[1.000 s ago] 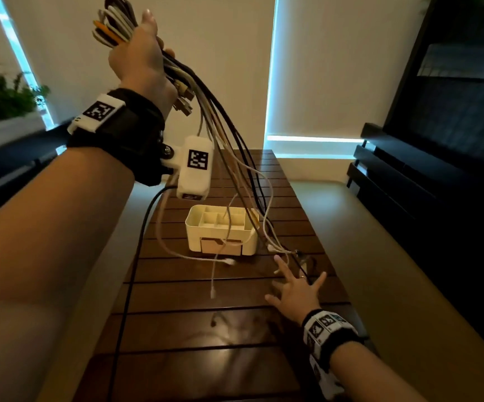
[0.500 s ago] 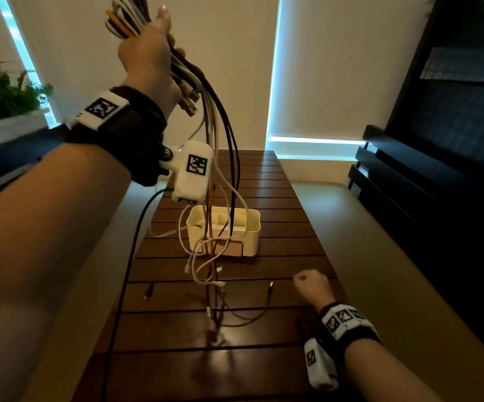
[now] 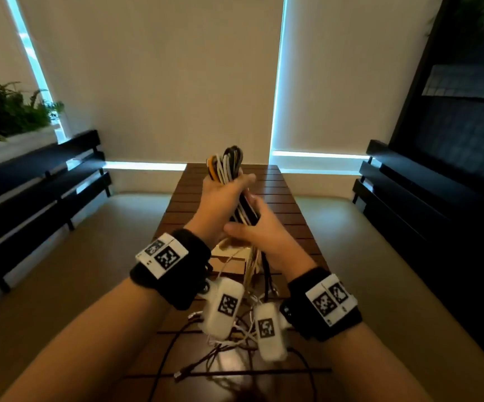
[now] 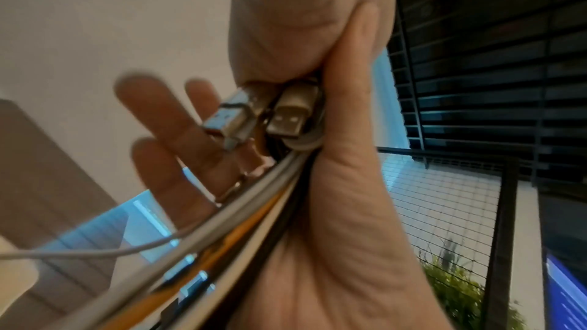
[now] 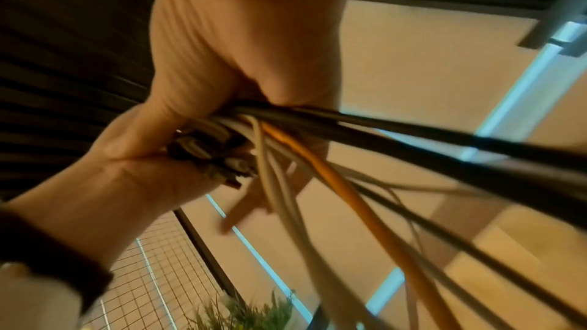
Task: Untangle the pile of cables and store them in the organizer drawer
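Head view: the left hand point(image 3: 223, 195) grips the cable bundle point(image 3: 227, 166) upright above the desk point(image 3: 293, 216); the right hand point(image 3: 259, 230) cups the strands just beneath.

Left wrist view: USB plugs point(image 4: 286, 116) protrude from the fist.

Right wrist view: strands trail downward, right fingers loosely spread.

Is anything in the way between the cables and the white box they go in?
No other object shows. The cable bundle in the left hand hangs above the organizer; its own loose ends drape across the organizer's front.
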Motion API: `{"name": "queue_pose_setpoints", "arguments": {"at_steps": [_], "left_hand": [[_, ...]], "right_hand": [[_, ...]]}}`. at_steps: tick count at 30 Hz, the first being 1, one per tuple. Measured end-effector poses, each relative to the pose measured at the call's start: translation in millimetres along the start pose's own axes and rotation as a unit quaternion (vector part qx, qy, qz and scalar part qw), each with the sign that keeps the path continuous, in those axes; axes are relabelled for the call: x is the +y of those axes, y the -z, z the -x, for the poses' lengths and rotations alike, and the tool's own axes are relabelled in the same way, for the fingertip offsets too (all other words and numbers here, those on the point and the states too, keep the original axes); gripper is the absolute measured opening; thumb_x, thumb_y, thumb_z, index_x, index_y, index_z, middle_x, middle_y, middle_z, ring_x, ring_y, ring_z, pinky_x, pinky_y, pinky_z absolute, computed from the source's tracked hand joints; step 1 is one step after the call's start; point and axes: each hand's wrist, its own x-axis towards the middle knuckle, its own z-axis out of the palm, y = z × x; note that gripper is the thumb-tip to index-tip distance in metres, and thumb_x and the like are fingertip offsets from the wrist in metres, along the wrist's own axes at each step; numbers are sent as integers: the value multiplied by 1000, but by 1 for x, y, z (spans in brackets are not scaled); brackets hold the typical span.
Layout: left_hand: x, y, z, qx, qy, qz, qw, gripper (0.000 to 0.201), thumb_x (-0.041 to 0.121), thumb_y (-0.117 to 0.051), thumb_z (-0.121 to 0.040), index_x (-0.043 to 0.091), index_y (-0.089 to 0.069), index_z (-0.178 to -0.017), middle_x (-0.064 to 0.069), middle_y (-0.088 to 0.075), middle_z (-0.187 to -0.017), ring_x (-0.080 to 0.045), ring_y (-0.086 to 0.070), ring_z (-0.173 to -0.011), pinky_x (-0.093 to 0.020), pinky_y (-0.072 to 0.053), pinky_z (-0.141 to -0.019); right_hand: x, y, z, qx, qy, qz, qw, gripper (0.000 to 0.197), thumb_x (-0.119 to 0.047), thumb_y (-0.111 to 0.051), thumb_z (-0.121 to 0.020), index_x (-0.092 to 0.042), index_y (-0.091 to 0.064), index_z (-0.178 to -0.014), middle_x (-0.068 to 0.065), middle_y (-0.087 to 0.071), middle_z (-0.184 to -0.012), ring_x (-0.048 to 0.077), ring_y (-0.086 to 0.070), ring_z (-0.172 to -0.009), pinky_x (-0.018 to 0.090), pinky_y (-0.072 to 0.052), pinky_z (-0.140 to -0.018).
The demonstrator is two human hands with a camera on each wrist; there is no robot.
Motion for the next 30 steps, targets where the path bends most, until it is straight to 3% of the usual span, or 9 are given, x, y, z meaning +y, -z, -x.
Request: {"name": "queue_pose_setpoints", "arguments": {"at_steps": [2, 6, 8, 12, 15, 20, 25, 27, 30], "left_hand": [[-14, 2, 6, -13, 22, -4, 1000, 15, 6, -67, -83, 12, -53, -86, -1, -53, -61, -16, -57, -58, -32, -52, -63], [-33, 5, 20, -43, 46, 16, 998, 19, -1, -62, -86, 14, -53, -79, 1, -53, -52, -16, -62, -54, -28, -52, -55], [-31, 6, 22, -49, 45, 27, 997, 18, 0, -61, -87, 14, -53, -79, 2, -53, -51, -16, -63, -55, -26, -52, -53], [-13, 17, 14, -67, 57, 106, 990, 22, 3, -60, -87, 17, -53, -71, 3, -44, -47, -12, -50, -43, -28, -49, -57], [-11, 31, 14, -157, 133, 108, 973, 32, 10, -62, -86, 19, -54, -56, 4, -43, -44, -10, -48, -40, -26, -48, -55], [-24, 48, 18, -249, 258, 76, 930, 27, 10, -64, -75, 14, -45, -57, 3, -38, -45, -8, -44, -37, -24, -47, -50], [-21, 50, 22, -276, 261, 69, 922, 29, 5, -59, -76, 18, -48, -53, 6, -38, -45, -6, -42, -36, -21, -47, -50], [-13, 51, 18, -257, 249, 81, 930, 30, 6, -59, -75, 18, -49, -49, 7, -40, -43, -5, -43, -35, -20, -47, -49], [-4, 53, 8, -220, 208, 84, 949, 29, 3, -60, -74, 18, -51, -50, 6, -42, -43, -6, -46, -35, -21, -46, -46]], "right_hand": [[20, 0, 3, -48, -15, -19, 999, 78, -9, -78, -69, -23, -38, -135, 10, -61, -119, 32, -65, -98, 39, -55, -78], [51, -1, 17, -62, -28, -1, 998, 46, 5, -68, -76, -6, -54, -119, 3, -66, -94, 11, -65, -83, 21, -53, -65], [73, -5, 26, -80, -65, 28, 994, 28, 1, -67, -79, -6, -62, -105, 3, -68, -88, 12, -67, -80, 22, -54, -70], [114, -8, 42, -212, -97, 162, 959, 8, -17, -71, -76, -15, -68, -83, -9, -68, -82, 11, -63, -89, 35, -47, -90], [113, 13, 28, -119, -108, 294, 942, 9, -21, -68, -83, -21, -64, -74, -5, -65, -75, 11, -62, -74, 34, -52, -79], [58, 34, 1, -9, -17, 569, 822, 6, -24, -57, -84, -25, -62, -82, 2, -68, -88, 21, -63, -85, 37, -53, -76], [30, 26, -3, -5, 41, 665, 746, 4, -25, -58, -84, -25, -62, -85, -2, -62, -82, 22, -60, -88, 36, -43, -83], [34, 28, 1, -63, 26, 654, 754, 4, -26, -62, -84, -23, -63, -85, -5, -61, -82, 19, -59, -91, 34, -38, -90], [42, 29, 13, -203, -61, 510, 834, 34, -23, -74, -76, -19, -62, -107, -5, -64, -106, 12, -56, -101, 34, -40, -100]]}}
